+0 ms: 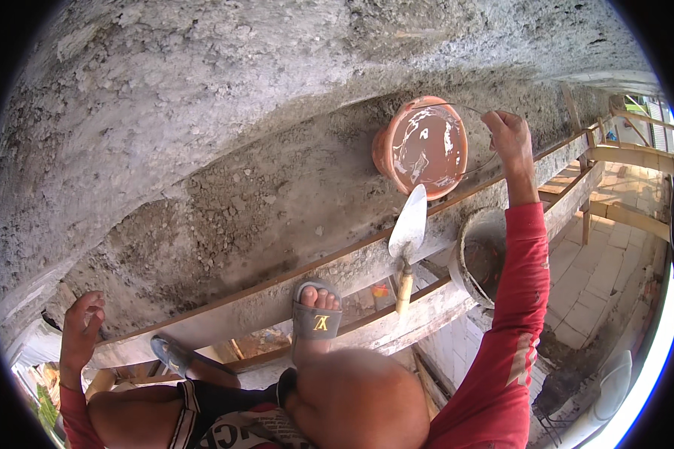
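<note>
Two hands on my feed: right hand [510, 141] closed on the wire handle [464, 108], left hand [82, 328] loosely open. I'd keep the orange bucket [383, 152] level.

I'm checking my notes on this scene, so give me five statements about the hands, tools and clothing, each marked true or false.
1. The right hand grips the wire handle of the orange bucket. True.
2. The trowel's blade points toward that bucket. True.
3. The left hand holds the trowel. False: the trowel lies apart from both hands.
4. Both feet are bare. False: they wear sandals.
5. The sleeves are green. False: they are red.
</note>
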Demonstrator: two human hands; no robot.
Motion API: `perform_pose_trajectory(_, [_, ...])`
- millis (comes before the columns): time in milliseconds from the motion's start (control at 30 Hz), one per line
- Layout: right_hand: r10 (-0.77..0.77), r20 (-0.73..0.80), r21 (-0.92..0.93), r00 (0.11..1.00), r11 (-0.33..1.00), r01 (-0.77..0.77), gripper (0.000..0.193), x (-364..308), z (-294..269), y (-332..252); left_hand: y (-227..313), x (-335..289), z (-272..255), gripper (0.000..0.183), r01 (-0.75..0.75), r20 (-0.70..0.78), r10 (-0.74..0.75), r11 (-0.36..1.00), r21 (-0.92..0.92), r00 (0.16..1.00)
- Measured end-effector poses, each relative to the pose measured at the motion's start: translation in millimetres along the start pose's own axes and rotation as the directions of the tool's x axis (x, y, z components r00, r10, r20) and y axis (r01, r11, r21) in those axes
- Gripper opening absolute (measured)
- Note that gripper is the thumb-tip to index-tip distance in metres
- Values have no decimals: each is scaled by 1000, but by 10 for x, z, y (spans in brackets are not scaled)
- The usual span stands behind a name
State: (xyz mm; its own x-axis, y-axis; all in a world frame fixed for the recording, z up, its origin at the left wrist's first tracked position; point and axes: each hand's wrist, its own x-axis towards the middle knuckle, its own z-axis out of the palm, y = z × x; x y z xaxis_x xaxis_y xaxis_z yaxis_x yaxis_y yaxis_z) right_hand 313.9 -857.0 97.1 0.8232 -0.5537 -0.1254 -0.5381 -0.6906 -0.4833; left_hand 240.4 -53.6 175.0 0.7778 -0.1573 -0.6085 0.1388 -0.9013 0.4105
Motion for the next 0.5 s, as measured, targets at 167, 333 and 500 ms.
perform_pose_trajectory(167, [-129, 117, -7, 985, 991, 130, 37, -182, 212, -386, 468, 153, 196, 36, -105, 167, 99, 994, 28, 981])
perform_pose_trajectory(333, [-167, 149, 65, 975, 985, 159, 35, -331, 349, -459, 1210, 590, 639, 37, -374, 474, 300, 925, 68, 828])
perform_pose_trajectory(500, [-210, 135, 84, 968, 976, 200, 33, -237, 416, -241, 1900, 1152, 1231, 39, -598, 420, 554, 801, -33, 719])
